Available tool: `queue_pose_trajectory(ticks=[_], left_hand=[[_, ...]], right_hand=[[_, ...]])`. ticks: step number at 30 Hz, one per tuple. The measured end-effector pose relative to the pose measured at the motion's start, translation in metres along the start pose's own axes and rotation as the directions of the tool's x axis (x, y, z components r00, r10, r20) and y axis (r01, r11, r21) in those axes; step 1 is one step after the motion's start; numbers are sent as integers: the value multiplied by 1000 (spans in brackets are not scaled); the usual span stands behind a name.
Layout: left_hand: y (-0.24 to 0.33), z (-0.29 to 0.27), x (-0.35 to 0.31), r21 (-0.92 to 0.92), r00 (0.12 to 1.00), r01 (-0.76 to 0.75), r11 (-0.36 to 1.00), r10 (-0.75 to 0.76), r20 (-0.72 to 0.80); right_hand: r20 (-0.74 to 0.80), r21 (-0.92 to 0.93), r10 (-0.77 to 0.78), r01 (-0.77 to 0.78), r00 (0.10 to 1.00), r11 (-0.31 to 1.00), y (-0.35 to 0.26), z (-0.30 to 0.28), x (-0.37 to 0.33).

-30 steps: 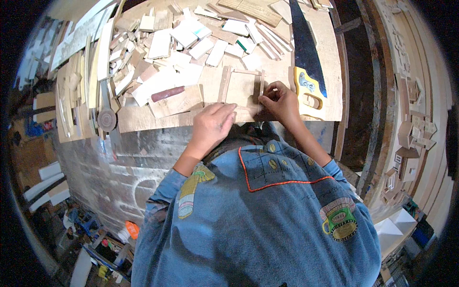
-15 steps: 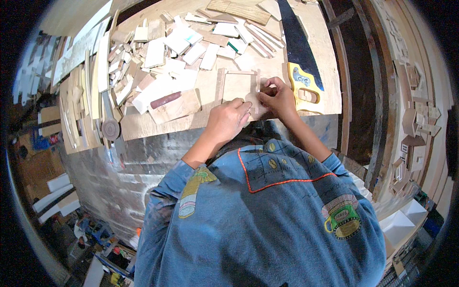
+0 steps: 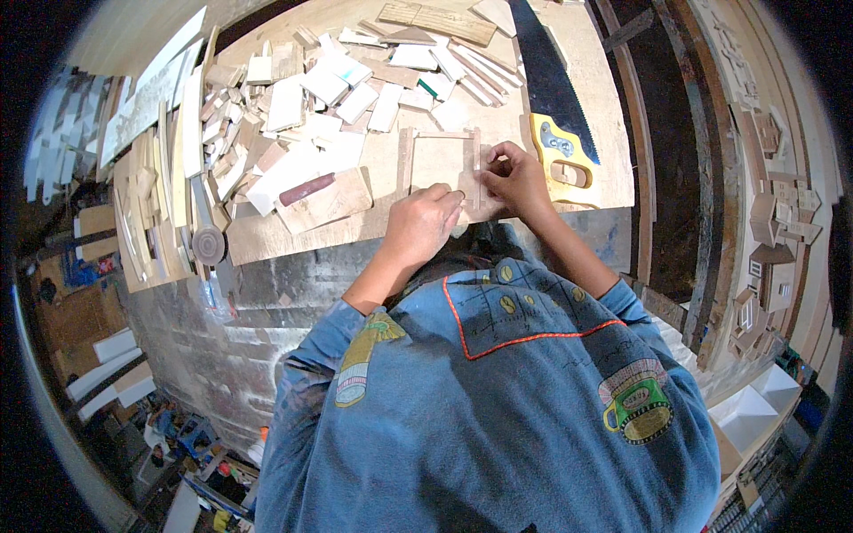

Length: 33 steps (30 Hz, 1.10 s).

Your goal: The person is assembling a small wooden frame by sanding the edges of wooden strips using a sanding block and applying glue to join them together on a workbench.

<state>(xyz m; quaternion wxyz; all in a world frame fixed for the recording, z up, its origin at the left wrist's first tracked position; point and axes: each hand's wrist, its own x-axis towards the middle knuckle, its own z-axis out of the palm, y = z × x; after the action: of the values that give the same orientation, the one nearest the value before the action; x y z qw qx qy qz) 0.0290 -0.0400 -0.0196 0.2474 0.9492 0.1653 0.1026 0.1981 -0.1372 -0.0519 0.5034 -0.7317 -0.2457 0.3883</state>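
Observation:
A small frame of thin wooden strips (image 3: 406, 164) lies flat on the plywood board (image 3: 320, 238) near its front edge. At the near side of this frame is my left hand (image 3: 424, 218), fingertips pinched together; whatever sits between them is hidden or too small to name. My right hand (image 3: 519, 183) is closed beside the frame's right strip (image 3: 476, 164), thumb and forefinger drawn together. What that pinch holds, if anything, cannot be made out. Just right of my right hand lies a handsaw (image 3: 562, 147) with a yellow handle and dark blade.
White and tan wood offcuts (image 3: 329, 89) are heaped at the board's far left. A dark red stick (image 3: 306, 189) rests on a wooden block (image 3: 333, 209). Long strips (image 3: 178, 151) line the left edge. Small wooden house models (image 3: 771, 266) stand far right.
The view has shifted slightly. Both hands keep almost the same place and pinch at the wooden frame.

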Motion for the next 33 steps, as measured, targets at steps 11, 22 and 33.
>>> queue_pose_trajectory(ticks=[11,22,33], left_hand=[[3,-7,-8,-39,984,51,998,-57,-169],[-19,-31,-37,-104,921,233,967,-253,-295],[-10,-30,-34,-79,945,131,988,-148,-290]], right_hand=[[15,-11,-44,44,999,999,11,-3,3],[-10,-91,-79,77,997,993,16,-4,3],[-143,-191,-185,157,972,969,-5,-15,10]])
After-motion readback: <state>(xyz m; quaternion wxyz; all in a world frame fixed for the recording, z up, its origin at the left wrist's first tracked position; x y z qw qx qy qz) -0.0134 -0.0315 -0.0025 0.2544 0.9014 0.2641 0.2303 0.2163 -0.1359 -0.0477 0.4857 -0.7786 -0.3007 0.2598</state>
